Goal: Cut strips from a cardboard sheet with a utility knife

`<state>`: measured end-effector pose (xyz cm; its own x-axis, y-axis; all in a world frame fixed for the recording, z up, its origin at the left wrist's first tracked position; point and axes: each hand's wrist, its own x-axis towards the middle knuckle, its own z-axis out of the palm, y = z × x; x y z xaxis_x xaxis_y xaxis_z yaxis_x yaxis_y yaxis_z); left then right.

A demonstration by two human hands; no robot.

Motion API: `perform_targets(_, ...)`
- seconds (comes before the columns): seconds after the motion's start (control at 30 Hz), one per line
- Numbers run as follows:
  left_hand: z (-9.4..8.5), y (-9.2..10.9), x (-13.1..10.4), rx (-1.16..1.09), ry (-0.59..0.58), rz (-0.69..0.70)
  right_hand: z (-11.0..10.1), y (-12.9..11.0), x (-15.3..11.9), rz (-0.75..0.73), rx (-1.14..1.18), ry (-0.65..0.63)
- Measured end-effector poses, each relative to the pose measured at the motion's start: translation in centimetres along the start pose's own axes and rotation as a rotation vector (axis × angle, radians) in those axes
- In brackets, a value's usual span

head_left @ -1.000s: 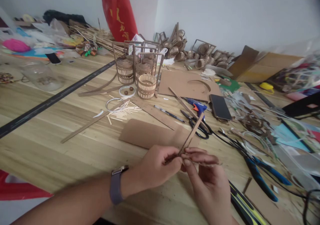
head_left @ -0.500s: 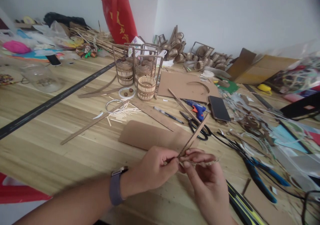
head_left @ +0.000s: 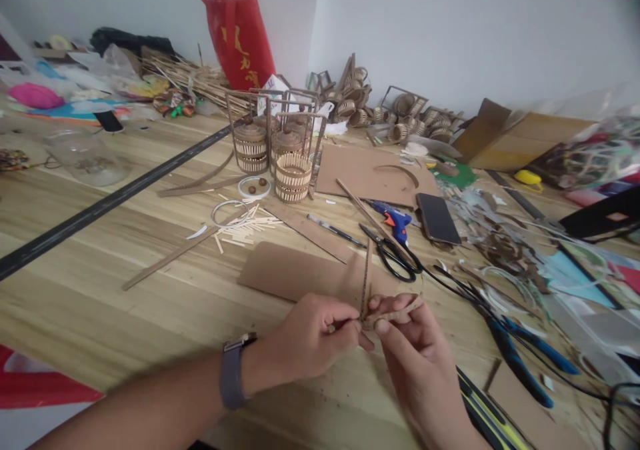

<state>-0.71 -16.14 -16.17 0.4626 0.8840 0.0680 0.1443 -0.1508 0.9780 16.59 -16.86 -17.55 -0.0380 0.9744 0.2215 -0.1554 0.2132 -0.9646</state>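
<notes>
Between my two hands is a narrow cardboard strip (head_left: 367, 280), with one part standing up away from me and another running right along my right fingers. My left hand (head_left: 320, 333), with a watch on its wrist, pinches the strip near its bend. My right hand (head_left: 417, 357) grips the other part between thumb and fingers. Just beyond lies a flat cardboard piece (head_left: 300, 270) on the wooden table. Black-handled scissors (head_left: 397, 257), a blue glue gun (head_left: 395, 218) and a pen (head_left: 336, 230) lie past the hands.
Small stick-sided baskets (head_left: 293, 177) with tall frames stand mid-table by scattered short sticks (head_left: 245, 227). A phone (head_left: 438, 218), blue-handled pliers (head_left: 520, 357) and a yellow-black cutter (head_left: 487, 410) lie at right. Behind are a red bag (head_left: 237, 33) and a cardboard box (head_left: 525, 137).
The free part of the strip has swung from leaning right to nearly upright. My right hand has turned slightly, and the part along its fingers now shows more clearly.
</notes>
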Motion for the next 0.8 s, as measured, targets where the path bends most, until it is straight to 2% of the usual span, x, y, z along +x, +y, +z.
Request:
perform_targets(0.07, 0.1, 0.0, 0.0, -0.005, 0.001, -0.017, 0.0, 0.0, -0.1, -0.066, -0.086, 0.009)
perform_targets(0.2, 0.3, 0.1, -0.1, 0.033, 0.046, -0.009, -0.3, 0.1, -0.4, -0.390, -0.510, -0.040)
perform_targets(0.3, 0.4, 0.3, -0.1, -0.010, 0.041, -0.021, -0.6, 0.2, -0.4, -0.556, -0.667, -0.061)
perform_targets(0.5, 0.4, -0.1, 0.1, -0.041, 0.053, -0.128, -0.8, 0.6, -0.4, -0.593, -0.727, -0.074)
perform_targets(0.7, 0.6, -0.3, 0.1, -0.001, 0.120, -0.110, -0.9, 1.0, -0.6, -0.583, -0.746, -0.113)
perform_targets(0.8, 0.7, -0.3, 0.1, -0.026, 0.111, -0.112, -0.9, 0.8, -0.7, -0.574, -0.726, -0.126)
